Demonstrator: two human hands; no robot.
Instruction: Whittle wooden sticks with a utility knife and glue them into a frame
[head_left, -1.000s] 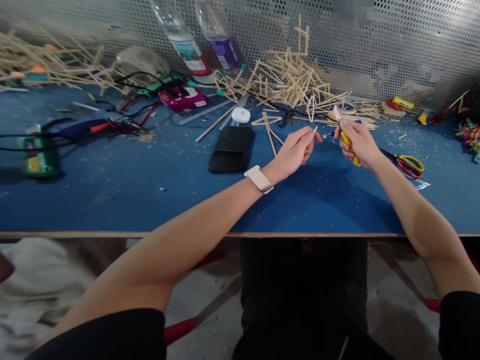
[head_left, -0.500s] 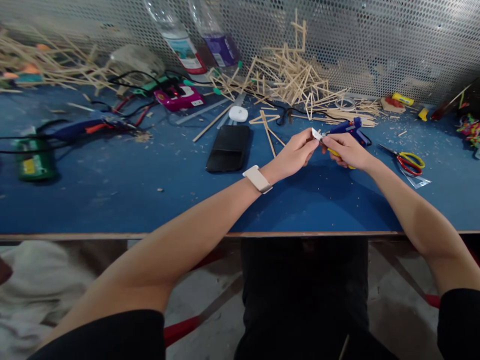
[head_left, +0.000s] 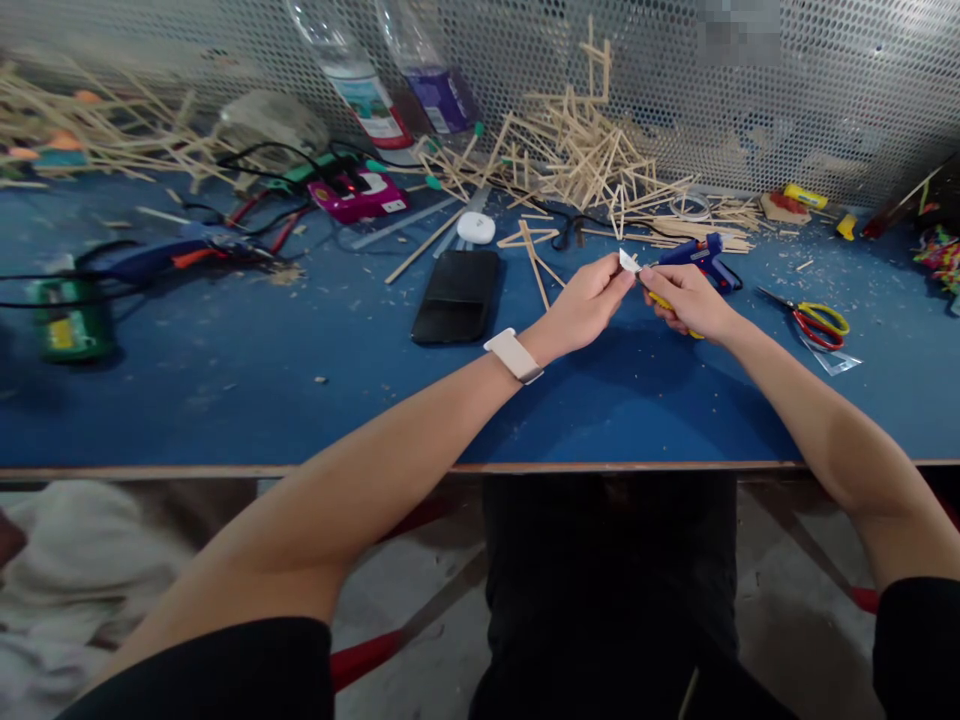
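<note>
My right hand (head_left: 690, 298) is closed around a yellow utility knife (head_left: 660, 300), whose bright blade (head_left: 627, 262) points up and to the left. Close beside it, my left hand (head_left: 594, 300) is pinched, with thumb and fingertips right at the blade. A small pale bit shows between the two hands, too small to name; whatever the left fingers grip is mostly hidden. Just behind the right hand lies a blue glue gun (head_left: 701, 258). Joined thin wooden sticks (head_left: 534, 262) rest on the table left of my left hand.
On the blue table (head_left: 300, 410) lie a black flat case (head_left: 456, 298), a white rounded case (head_left: 476, 228) and scissors (head_left: 817, 322). A heap of wooden sticks (head_left: 592, 150) leans against the perforated metal panel. Leftward are a magenta power block (head_left: 356, 197) with cables and two bottles (head_left: 367, 100).
Both hands have shifted very slightly left, with the knife blade moving a little left and up. The other things on the table have stayed put.
</note>
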